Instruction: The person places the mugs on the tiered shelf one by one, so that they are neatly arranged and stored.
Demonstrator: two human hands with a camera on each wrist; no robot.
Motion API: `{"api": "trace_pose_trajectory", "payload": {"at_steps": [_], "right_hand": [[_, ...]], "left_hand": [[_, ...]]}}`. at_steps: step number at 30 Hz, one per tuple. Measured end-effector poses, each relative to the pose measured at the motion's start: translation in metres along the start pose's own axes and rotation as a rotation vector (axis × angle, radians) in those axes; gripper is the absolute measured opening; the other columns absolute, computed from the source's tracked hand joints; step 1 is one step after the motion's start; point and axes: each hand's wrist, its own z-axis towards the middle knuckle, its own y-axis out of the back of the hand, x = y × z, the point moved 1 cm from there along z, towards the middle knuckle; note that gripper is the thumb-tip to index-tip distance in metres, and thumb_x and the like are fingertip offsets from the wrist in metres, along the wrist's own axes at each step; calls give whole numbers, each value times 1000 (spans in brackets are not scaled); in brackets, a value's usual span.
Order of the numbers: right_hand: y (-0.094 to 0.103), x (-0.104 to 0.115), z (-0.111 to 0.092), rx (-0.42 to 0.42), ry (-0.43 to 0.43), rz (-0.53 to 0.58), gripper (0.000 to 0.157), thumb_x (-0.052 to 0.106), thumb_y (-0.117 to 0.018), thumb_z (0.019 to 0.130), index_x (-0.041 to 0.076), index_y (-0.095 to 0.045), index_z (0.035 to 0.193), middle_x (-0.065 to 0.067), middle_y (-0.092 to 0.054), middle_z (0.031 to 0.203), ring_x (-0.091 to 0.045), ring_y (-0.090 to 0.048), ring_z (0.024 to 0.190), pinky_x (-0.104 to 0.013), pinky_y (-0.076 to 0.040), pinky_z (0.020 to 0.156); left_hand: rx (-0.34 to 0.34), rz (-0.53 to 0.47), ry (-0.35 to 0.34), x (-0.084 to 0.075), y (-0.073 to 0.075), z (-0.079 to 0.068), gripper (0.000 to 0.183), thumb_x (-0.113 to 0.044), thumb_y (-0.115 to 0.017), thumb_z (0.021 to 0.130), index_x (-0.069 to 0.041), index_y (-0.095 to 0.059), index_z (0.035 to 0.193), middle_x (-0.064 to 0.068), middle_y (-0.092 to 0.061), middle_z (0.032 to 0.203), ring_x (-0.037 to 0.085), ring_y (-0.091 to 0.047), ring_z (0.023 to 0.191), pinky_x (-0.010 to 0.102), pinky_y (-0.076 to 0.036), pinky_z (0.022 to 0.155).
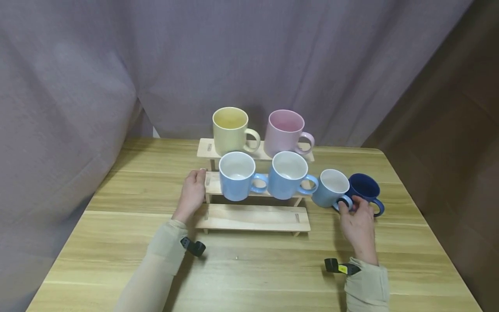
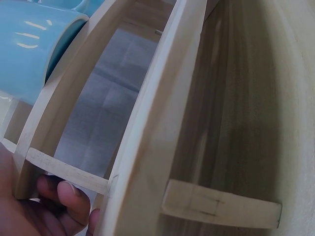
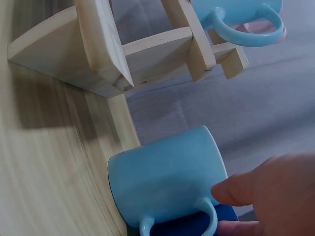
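Observation:
A three-tier wooden shelf (image 1: 253, 216) stands on the table. My left hand (image 1: 193, 190) grips the left end of its middle tier, and in the left wrist view curled fingers (image 2: 74, 201) show beneath that tier. At the right, my right hand (image 1: 359, 221) pinches the handle of a light blue mug (image 1: 329, 190) that stands upright on the table. In the right wrist view the thumb (image 3: 234, 189) touches this mug near its handle and rim; the other fingertips are partly hidden. Right behind it is a dark blue mug (image 1: 364, 186), partly covered by the hand.
On the top tier stand a yellow mug (image 1: 230, 134) and a pink mug (image 1: 282, 136). Two more light blue mugs, a left one (image 1: 235, 182) and a right one (image 1: 286, 180), occupy the middle tier. A grey curtain (image 1: 218, 52) hangs behind the table.

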Motion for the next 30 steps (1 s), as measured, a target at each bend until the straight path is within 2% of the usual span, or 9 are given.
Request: {"api": "trace_pose_trajectory", "payload": {"at_steps": [6, 13, 17, 21, 30], "right_hand": [[-2, -2, 4, 64, -21, -10, 55, 35, -44, 102, -12, -44, 130, -29, -45, 114, -42, -38, 110, -54, -35, 88], [-2, -5, 5, 157, -51, 71, 57, 40, -40, 103, -13, -44, 123, -34, -48, 119, -45, -45, 112, -54, -34, 97], [-3, -7, 5, 208, -73, 99, 59, 44, -35, 103, -11, -46, 121, -33, -50, 121, -44, -45, 113, -53, -33, 98], [-5, -8, 5, 194, -95, 132, 61, 47, -34, 103, -10, -50, 117, -31, -50, 120, -41, -45, 110, -50, -34, 96], [-12, -12, 2, 109, -160, 280, 56, 45, -44, 101, -8, -59, 110, -22, -57, 110, -23, -45, 95, -29, -35, 79]], "left_hand": [[0, -8, 2, 0, 0, -1, 42, -34, -33, 107, 2, -54, 113, 12, -50, 81, 21, -51, 61, 33, -49, 54], [2, -2, -11, 1, 0, -1, 48, -40, -32, 106, 1, -54, 114, 12, -52, 81, 21, -52, 60, 33, -48, 53], [6, -15, -11, 1, 0, 0, 48, -40, -32, 106, 1, -54, 114, 10, -51, 77, 19, -51, 55, 32, -47, 50], [6, -22, -7, 1, 0, -1, 47, -40, -32, 106, 1, -53, 114, 10, -51, 76, 18, -50, 55, 31, -46, 50], [12, -25, 1, 1, 0, -1, 47, -41, -32, 106, 0, -53, 114, 10, -50, 78, 19, -50, 56, 32, -47, 51]]}}
